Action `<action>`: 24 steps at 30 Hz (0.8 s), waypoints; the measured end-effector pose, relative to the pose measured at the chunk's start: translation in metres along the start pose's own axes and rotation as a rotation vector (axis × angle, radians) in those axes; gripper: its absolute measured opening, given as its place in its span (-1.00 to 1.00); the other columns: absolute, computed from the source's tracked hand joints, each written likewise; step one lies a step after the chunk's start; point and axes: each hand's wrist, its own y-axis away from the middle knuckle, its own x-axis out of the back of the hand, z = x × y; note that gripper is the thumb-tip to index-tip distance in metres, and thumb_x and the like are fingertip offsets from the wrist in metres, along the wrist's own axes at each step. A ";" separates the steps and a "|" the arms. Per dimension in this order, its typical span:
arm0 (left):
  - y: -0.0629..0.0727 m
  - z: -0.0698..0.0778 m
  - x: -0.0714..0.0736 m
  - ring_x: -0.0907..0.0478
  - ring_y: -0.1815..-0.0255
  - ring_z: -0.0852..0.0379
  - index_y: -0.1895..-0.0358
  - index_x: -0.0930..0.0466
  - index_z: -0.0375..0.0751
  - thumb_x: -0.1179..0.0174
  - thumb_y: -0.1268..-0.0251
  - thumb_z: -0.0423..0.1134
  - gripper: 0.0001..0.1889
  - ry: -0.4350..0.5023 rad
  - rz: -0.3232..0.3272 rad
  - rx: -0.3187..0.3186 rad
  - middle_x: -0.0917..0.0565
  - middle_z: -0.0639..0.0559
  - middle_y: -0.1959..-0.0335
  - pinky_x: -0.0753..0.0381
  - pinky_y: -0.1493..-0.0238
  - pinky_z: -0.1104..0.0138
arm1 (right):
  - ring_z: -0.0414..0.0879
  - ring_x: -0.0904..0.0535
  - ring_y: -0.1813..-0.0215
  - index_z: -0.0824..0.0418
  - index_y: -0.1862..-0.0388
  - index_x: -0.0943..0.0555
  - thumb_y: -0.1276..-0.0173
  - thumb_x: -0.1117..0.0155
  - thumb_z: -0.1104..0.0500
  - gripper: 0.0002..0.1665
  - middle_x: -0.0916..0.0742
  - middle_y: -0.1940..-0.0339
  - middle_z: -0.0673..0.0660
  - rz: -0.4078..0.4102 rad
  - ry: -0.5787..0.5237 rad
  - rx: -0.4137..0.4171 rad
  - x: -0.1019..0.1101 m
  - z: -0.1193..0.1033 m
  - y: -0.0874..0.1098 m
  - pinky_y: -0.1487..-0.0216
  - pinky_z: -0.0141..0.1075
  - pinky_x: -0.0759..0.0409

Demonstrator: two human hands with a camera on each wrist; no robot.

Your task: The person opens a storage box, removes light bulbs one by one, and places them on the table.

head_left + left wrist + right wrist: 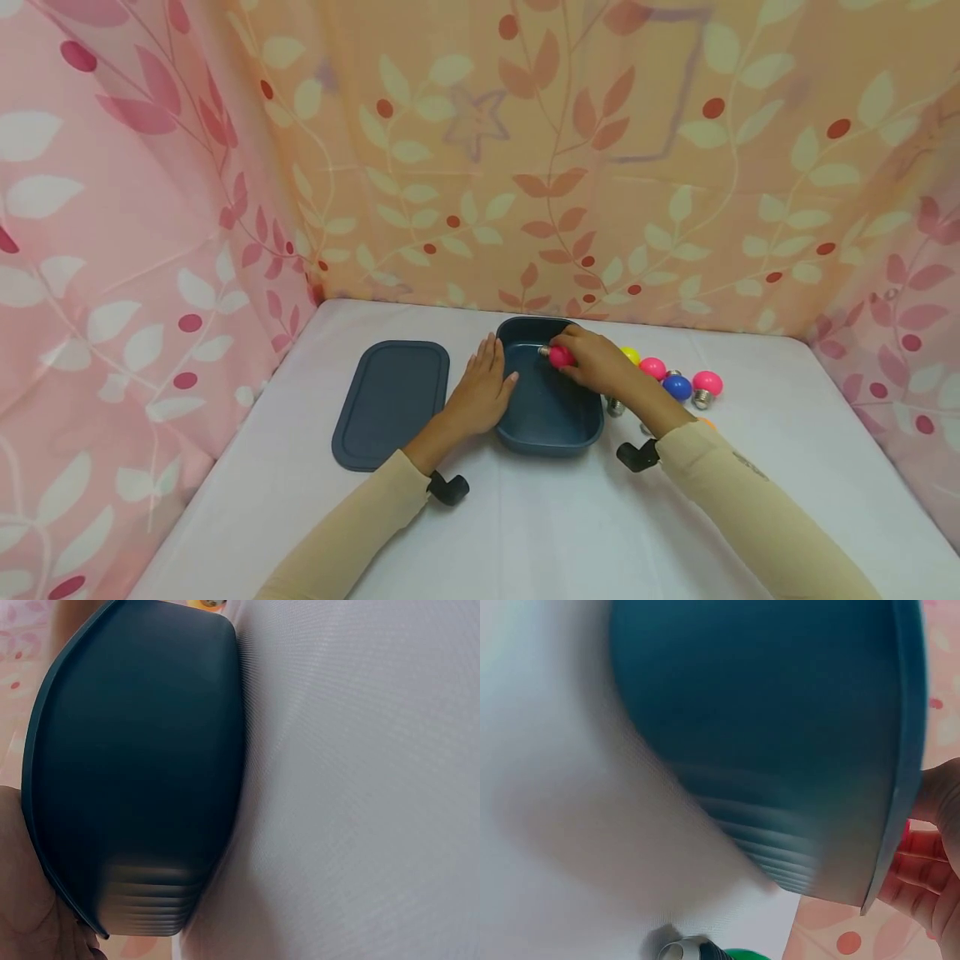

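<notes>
A dark blue-grey plastic box (546, 429), with no lid on it, stands on the table. My left hand (480, 392) lies along its left rim with straight fingers; in the left wrist view, part of that hand (26, 885) shows at the rim beside the box's outer wall (135, 750). Over the box's far right part, my right hand (595, 360) pinches a red-pink light bulb (560, 357), its metal screw base pointing left. In the right wrist view, the curled fingers (922, 874) show beyond the rim, and the bulb is mostly hidden.
The flat dark lid (393, 408) lies left of the box. Several bulbs lie to the right, among them a yellow one (630, 356), a blue one (677, 387) and a pink one (707, 383). A green bulb (746, 954) lies close to the box. Patterned curtains (465, 208) surround the table.
</notes>
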 end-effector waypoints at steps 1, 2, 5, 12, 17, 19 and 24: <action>0.000 0.000 0.000 0.41 -0.67 -0.04 -0.62 0.22 -0.39 0.24 -0.69 0.04 -0.26 0.003 0.000 0.000 0.25 -0.25 -0.67 0.21 -0.60 0.03 | 0.12 -0.64 -0.04 0.26 -0.19 -0.66 -0.17 -0.60 0.20 -0.41 -0.66 -0.06 0.22 0.002 0.000 0.000 0.000 -0.001 0.001 -0.07 -0.01 -0.68; 0.000 0.000 0.000 0.41 -0.67 -0.04 -0.62 0.22 -0.38 0.24 -0.69 0.04 -0.26 0.005 0.000 0.000 0.25 -0.25 -0.67 0.21 -0.60 0.03 | 0.12 -0.64 -0.05 0.26 -0.20 -0.66 -0.17 -0.60 0.20 -0.40 -0.66 -0.07 0.22 0.004 -0.002 0.001 0.001 -0.002 0.003 -0.07 -0.01 -0.68; 0.000 0.000 0.000 0.41 -0.67 -0.05 -0.62 0.22 -0.38 0.24 -0.69 0.04 -0.27 0.006 0.001 0.001 0.25 -0.25 -0.67 0.21 -0.60 0.03 | 0.14 -0.65 -0.07 0.26 -0.22 -0.65 -0.17 -0.61 0.18 -0.38 -0.66 -0.09 0.23 0.011 -0.007 -0.006 0.003 -0.006 0.008 -0.08 0.01 -0.67; -0.001 0.000 -0.001 0.42 -0.67 -0.05 -0.63 0.22 -0.38 0.25 -0.69 0.04 -0.26 0.002 -0.001 0.007 0.26 -0.24 -0.67 0.22 -0.60 0.03 | 0.16 -0.65 -0.12 0.22 -0.25 -0.63 -0.18 -0.60 0.15 -0.36 -0.68 -0.11 0.21 0.050 -0.025 -0.011 0.009 -0.008 0.025 -0.07 0.06 -0.67; 0.000 0.001 0.001 0.43 -0.67 -0.04 -0.62 0.24 -0.39 0.27 -0.70 0.05 -0.26 -0.005 -0.007 0.007 0.26 -0.25 -0.67 0.22 -0.60 0.03 | 0.14 -0.64 -0.14 0.21 -0.24 -0.64 -0.19 -0.59 0.16 -0.38 -0.67 -0.13 0.21 0.089 -0.052 0.004 0.015 -0.007 0.039 -0.04 0.04 -0.68; 0.000 0.001 0.001 0.44 -0.66 -0.03 -0.62 0.25 -0.39 0.28 -0.70 0.05 -0.26 -0.004 -0.011 0.008 0.29 -0.23 -0.67 0.22 -0.61 0.04 | 0.13 -0.64 -0.14 0.21 -0.25 -0.63 -0.19 -0.59 0.16 -0.38 -0.67 -0.13 0.21 0.098 -0.067 0.004 0.015 -0.006 0.044 -0.02 0.03 -0.69; 0.000 0.002 0.000 0.46 -0.66 -0.02 -0.62 0.26 -0.38 0.28 -0.70 0.04 -0.27 -0.005 -0.020 0.012 0.35 -0.18 -0.67 0.23 -0.61 0.03 | 0.10 -0.63 -0.12 0.22 -0.24 -0.63 -0.17 -0.61 0.19 -0.36 -0.67 -0.12 0.19 0.147 -0.111 0.016 0.015 0.000 0.055 0.03 -0.01 -0.72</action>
